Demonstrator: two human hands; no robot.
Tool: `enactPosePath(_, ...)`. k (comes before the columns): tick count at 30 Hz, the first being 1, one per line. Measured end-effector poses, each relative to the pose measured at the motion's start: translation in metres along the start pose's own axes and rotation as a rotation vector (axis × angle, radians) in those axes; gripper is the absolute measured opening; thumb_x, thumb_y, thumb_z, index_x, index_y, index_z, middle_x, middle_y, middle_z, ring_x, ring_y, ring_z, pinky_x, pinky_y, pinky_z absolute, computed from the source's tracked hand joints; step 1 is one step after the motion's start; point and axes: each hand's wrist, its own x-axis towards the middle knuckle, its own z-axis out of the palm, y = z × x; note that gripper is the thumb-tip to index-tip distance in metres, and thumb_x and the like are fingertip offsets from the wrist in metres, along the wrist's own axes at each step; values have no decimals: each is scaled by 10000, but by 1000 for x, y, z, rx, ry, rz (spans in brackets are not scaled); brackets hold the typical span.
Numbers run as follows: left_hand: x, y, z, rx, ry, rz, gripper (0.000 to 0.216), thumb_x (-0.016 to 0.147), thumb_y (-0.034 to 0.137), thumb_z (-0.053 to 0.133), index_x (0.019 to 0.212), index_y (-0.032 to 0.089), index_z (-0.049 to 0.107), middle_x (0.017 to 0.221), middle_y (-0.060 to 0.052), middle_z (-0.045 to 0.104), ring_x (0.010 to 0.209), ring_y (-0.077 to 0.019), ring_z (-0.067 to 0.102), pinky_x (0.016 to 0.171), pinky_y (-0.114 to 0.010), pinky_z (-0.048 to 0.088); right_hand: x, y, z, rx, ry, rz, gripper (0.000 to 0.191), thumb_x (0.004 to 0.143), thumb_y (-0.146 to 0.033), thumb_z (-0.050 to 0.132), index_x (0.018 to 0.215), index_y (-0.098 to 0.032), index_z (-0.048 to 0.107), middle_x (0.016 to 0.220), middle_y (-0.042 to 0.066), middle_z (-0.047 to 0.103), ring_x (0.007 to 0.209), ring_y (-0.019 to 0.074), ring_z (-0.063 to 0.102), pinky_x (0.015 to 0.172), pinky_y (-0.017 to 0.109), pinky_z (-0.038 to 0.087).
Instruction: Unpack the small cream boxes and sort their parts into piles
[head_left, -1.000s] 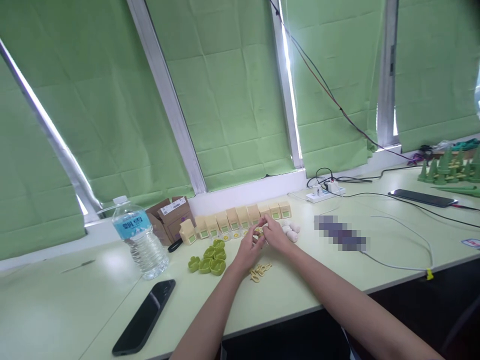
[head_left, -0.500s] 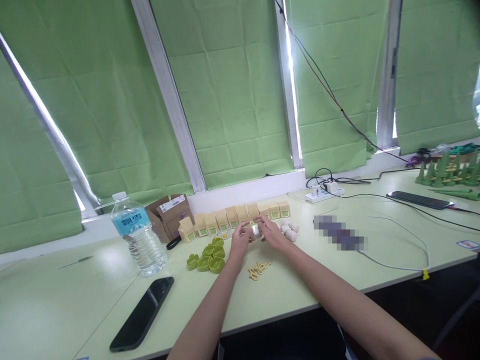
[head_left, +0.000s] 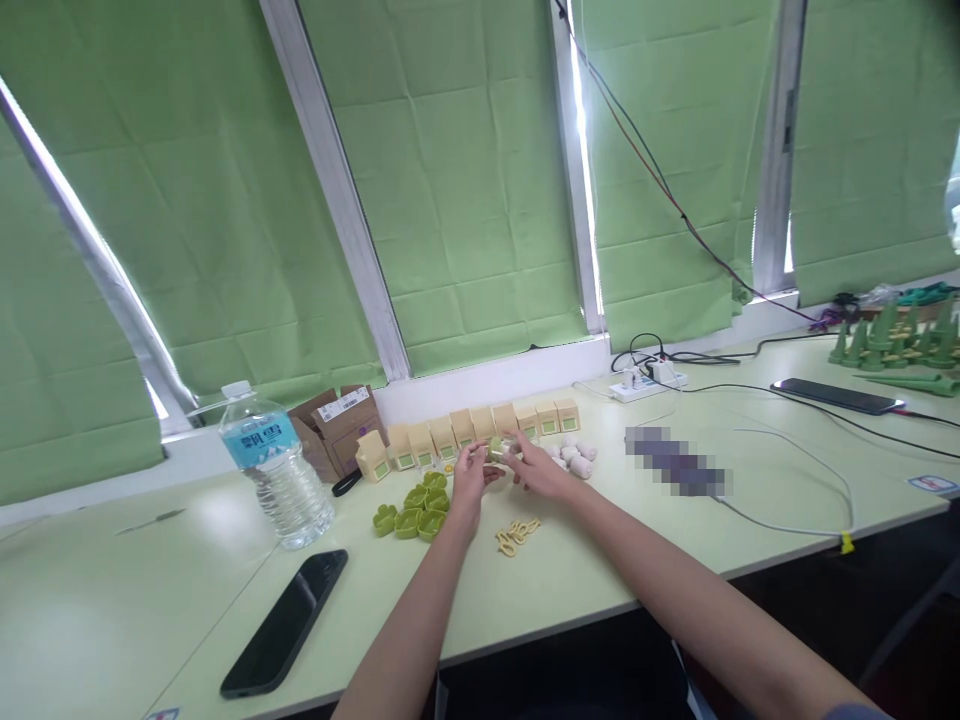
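A thin tool (head_left: 154,521) lies on the table (head_left: 570,575), far left of the row of cream cartons (head_left: 463,430). Nearer the row on that side stands a water bottle (head_left: 276,480), upright with a blue label. In front of the row and well to its left, a black phone (head_left: 285,625) lies flat. An open cardboard box (head_left: 346,430) is just beyond the row's left end, a black loop (head_left: 347,483) at its foot.

Green flower-shaped cups (head_left: 410,521) sit clustered before the row's left part. Before the row's middle, the left hand (head_left: 472,477) pinches a small green-and-clear piece (head_left: 496,450) in its fingertips, above the table. Nearer the person than the row, cream loops (head_left: 516,537) lie in a loose pile. The right hand (head_left: 541,470), fingers bent and narrowly spread, meets the piece from the right; whether it grips or only touches, I cannot tell.

White rolls (head_left: 577,463) lie before the row's right end. To the right of the row are a power strip (head_left: 649,387) with plugs in it, a pixelated object (head_left: 675,461), a second phone (head_left: 836,396) and, farthest, green cones (head_left: 892,342).
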Motion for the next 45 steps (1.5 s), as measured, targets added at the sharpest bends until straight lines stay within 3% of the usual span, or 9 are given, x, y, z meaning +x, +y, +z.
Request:
enactPosePath(11,8,-5,-4,87,-44,25,389,794,441,689,1056,164,612,976,-86,701,652,-123,686,620,-236,489,2,4,-2,94,71,65,407,970,-520,371,1248,-252,501,696,-10,576,550,141,543,479,238,480)
enactPosePath(15,9,-6,-6,131,-48,64,420,775,435,713,1082,159,636,980,-99,707,668,-137,690,652,-266,500,5,6,-1,162,96,95,385,959,-534,371,1165,-250,529,761,9,604,561,137,535,437,237,495)
enactPosePath(19,10,-6,-9,200,-13,108,395,774,496,687,943,143,638,883,-82,706,661,-151,675,640,-280,502,4,4,-1,154,42,68,431,950,-574,385,1200,-248,516,797,16,632,550,126,528,447,233,495)
enactPosePath(25,10,-1,-10,220,24,189,389,797,540,633,893,163,605,932,-76,680,797,-165,650,673,-283,524,1,3,2,30,-13,28,600,824,-503,667,1306,-228,440,913,42,682,608,138,586,519,240,478)
enactPosePath(29,8,0,-7,211,16,194,383,818,541,606,901,167,595,964,-81,681,846,-174,644,725,-302,530,1,4,2,-1,-1,24,527,838,-451,661,1277,-231,470,974,55,690,618,144,618,554,257,486)
enactPosePath(33,12,-2,-11,190,129,217,398,836,567,564,940,183,569,982,-79,663,870,-174,639,722,-292,538,1,6,2,-10,1,21,500,844,-444,650,1269,-237,486,1021,57,679,602,138,616,559,266,492)
enactPosePath(38,22,-10,-23,136,307,203,373,875,577,488,953,213,515,1055,-88,623,887,-158,642,721,-267,554,5,8,2,-133,123,-75,500,796,-439,682,1211,-190,556,1142,96,616,741,153,626,766,327,517)
enactPosePath(41,24,-14,-25,120,316,173,356,883,562,490,957,215,512,1058,-87,619,880,-154,647,718,-263,559,8,7,-5,-135,262,-109,545,803,-428,660,1275,-189,528,1168,93,600,784,155,616,814,334,501)
enactPosePath(45,21,-13,-21,108,278,134,300,888,498,524,947,204,532,1042,-83,621,890,-155,641,742,-281,565,9,5,-20,-127,411,-57,567,859,-430,576,1380,-242,453,1025,54,635,833,186,600,778,328,489)
